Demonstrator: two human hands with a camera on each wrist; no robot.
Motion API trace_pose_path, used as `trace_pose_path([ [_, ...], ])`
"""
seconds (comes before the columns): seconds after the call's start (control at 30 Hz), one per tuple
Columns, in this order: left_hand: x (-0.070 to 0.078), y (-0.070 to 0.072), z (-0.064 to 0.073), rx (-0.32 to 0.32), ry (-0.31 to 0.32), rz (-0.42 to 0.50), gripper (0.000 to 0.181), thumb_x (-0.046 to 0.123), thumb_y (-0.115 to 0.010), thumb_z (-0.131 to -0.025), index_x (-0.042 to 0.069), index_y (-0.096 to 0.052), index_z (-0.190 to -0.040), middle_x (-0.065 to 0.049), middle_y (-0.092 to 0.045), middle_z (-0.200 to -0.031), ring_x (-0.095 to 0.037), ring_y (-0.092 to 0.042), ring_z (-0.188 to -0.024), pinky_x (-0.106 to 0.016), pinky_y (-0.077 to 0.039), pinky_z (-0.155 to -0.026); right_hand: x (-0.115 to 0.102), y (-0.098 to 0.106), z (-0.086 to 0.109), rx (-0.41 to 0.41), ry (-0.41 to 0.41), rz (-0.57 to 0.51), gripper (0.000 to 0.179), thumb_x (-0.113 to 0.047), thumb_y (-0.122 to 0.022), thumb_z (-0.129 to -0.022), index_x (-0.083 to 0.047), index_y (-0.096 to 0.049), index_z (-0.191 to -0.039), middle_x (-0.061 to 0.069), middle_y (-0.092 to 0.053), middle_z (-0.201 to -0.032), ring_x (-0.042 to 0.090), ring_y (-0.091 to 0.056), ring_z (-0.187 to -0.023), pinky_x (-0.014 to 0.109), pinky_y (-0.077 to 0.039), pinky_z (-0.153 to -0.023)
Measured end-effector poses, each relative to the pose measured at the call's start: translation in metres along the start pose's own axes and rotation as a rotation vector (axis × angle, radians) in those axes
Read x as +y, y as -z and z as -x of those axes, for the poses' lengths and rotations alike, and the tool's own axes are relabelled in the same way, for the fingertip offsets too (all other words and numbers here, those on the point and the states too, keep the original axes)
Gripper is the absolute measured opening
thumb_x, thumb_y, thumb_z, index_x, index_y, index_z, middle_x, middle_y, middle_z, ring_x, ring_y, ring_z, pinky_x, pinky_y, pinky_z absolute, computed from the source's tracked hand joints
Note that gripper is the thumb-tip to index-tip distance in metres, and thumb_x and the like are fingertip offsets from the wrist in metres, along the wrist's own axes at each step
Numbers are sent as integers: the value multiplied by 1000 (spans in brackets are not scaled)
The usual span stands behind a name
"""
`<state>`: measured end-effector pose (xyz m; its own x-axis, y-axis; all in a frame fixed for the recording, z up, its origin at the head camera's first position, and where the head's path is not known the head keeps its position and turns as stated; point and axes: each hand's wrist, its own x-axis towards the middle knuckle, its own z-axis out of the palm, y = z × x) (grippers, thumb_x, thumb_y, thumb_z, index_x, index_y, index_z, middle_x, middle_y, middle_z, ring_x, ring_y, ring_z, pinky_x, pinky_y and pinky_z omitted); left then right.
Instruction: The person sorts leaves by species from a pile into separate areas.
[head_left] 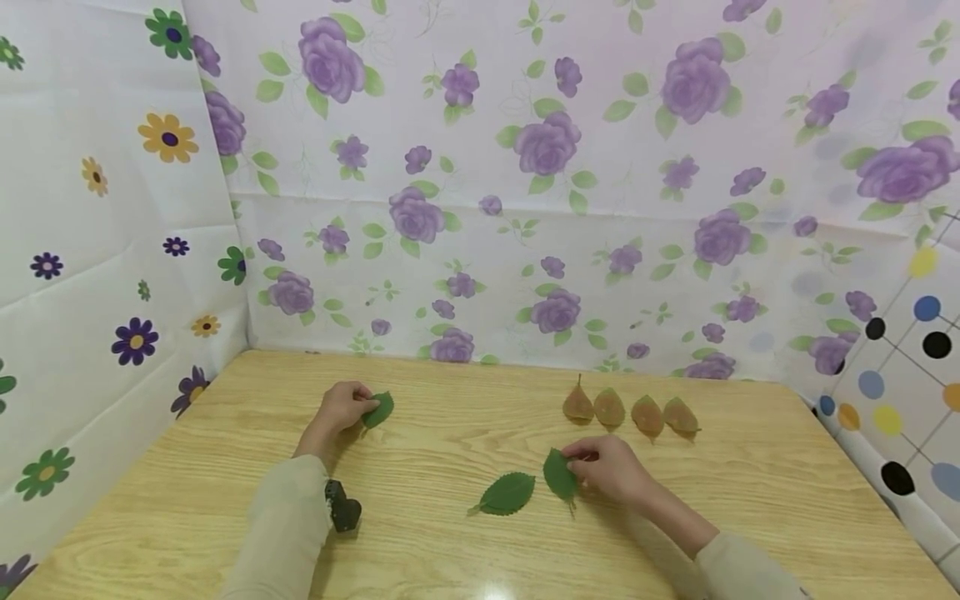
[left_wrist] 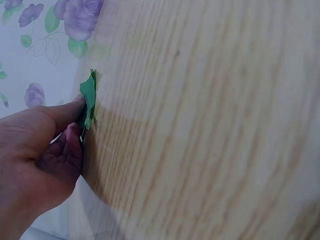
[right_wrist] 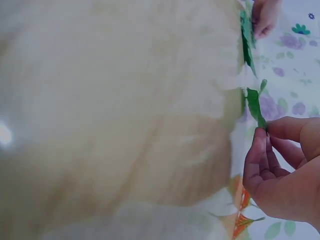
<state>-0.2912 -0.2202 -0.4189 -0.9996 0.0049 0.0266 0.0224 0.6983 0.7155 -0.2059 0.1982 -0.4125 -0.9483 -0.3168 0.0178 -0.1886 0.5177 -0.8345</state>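
Left of centre, left hand (head_left: 347, 407) pinches one leaf (head_left: 381, 409), slanting up-right — lower middle, right hand (head_left: 611, 468) pinches another leaf (head_left: 558, 477), stem down.

Between the left hand (head_left: 347, 406) and the loose green leaf (head_left: 507, 493), the tabletop (head_left: 435, 425) gives a wide passage for a hand. Beyond the right hand (head_left: 611, 468), four brownish leaves (head_left: 610, 408) lie in the way as a row, and the flowered cloth (head_left: 510, 258) closes the far side.

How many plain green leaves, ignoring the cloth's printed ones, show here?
3. One leaf is in the left hand, another leaf lies on the table, a third leaf is in the right hand. Any stacked underneath would be hidden.
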Motion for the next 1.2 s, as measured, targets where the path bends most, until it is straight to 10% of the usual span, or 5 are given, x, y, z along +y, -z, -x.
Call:
trace_pose_path([
  [0.5, -4, 0, -1, 15, 37, 11, 22, 9, -56, -97, -10, -61, -105, -22, -61, -101, -33, -58, -93, -41, -50, -77, -13, -6, -31, 55, 23, -125, 24, -7, -64, -92, 6, -66, -113, 11, -67, -104, 22, -64, -89, 38, -56, -76],
  [1.2, 1, -3, 2, 20, 51, 29, 20, 9, -57, -97, -10, -60, -104, -21, -61, -99, -32, -58, -92, -39, -51, -77, -46, -78, -100, 196, -82, -389, 23, 1, -62, -91, 8, -66, -112, 15, -66, -97, 19, -64, -78, 35, -56, -67],
])
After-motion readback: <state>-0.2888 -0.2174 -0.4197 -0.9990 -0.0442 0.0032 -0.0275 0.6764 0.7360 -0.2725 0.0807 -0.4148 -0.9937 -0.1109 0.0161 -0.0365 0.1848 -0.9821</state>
